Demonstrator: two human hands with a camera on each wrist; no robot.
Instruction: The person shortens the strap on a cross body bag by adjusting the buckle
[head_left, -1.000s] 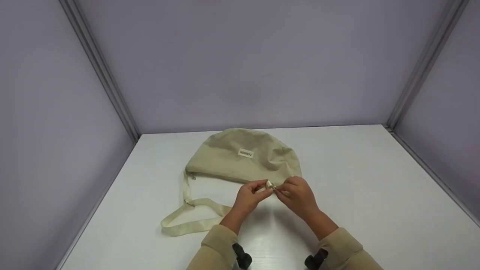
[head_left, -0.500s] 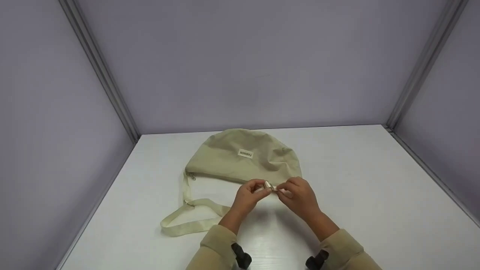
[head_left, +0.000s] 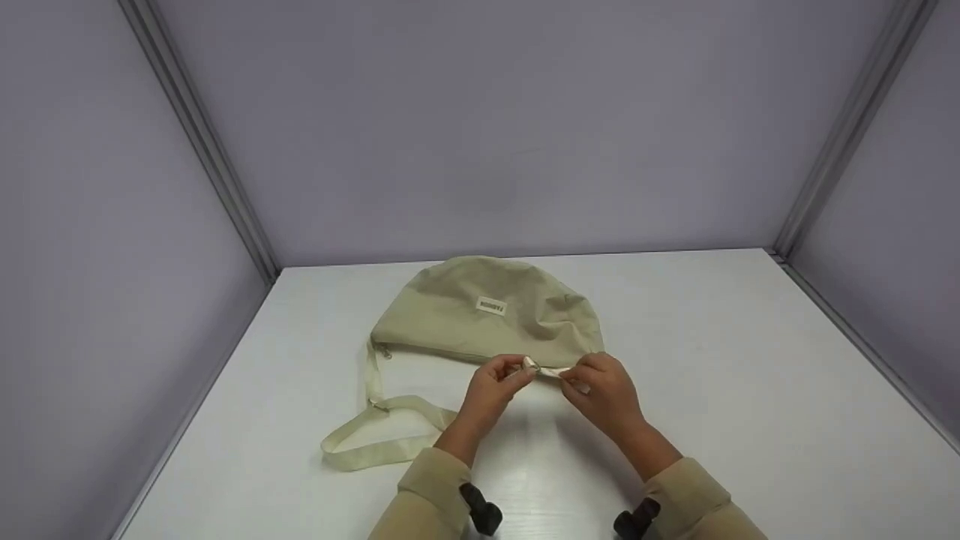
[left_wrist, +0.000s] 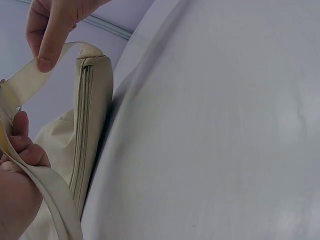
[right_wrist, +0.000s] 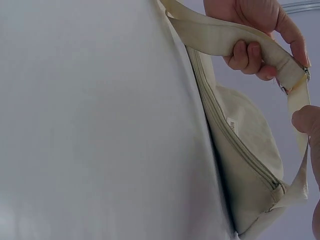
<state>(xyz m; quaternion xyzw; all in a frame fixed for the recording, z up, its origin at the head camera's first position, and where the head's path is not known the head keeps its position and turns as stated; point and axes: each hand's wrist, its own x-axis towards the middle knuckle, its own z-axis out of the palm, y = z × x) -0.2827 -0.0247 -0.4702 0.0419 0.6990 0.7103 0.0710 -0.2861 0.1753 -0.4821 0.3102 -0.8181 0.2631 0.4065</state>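
Note:
A cream shoulder bag (head_left: 457,326) lies flat, its zip (right_wrist: 220,110) along the near side. My left hand (head_left: 489,391) pinches the fabric strap (right_wrist: 215,37) beside a metal strap slider (right_wrist: 306,75); in the right wrist view its fingers curl round the webbing. On the slider's other side, my right hand (head_left: 606,394) pinches the strap between thumb and fingers. A short stretch of strap spans the gap between both hands, raised above the table. In the left wrist view, the right hand's thumb (left_wrist: 47,55) presses on the webbing.
The rest of the strap loops over the white table (head_left: 247,420) left of my hands, with another metal fitting (head_left: 377,406) on it. Pale upright panels (head_left: 525,135) enclose the table at the back and both sides.
The hands have drawn slightly apart, left hand leftward and right hand rightward. More strap shows between the slider and the right hand. The bag body has stayed put.

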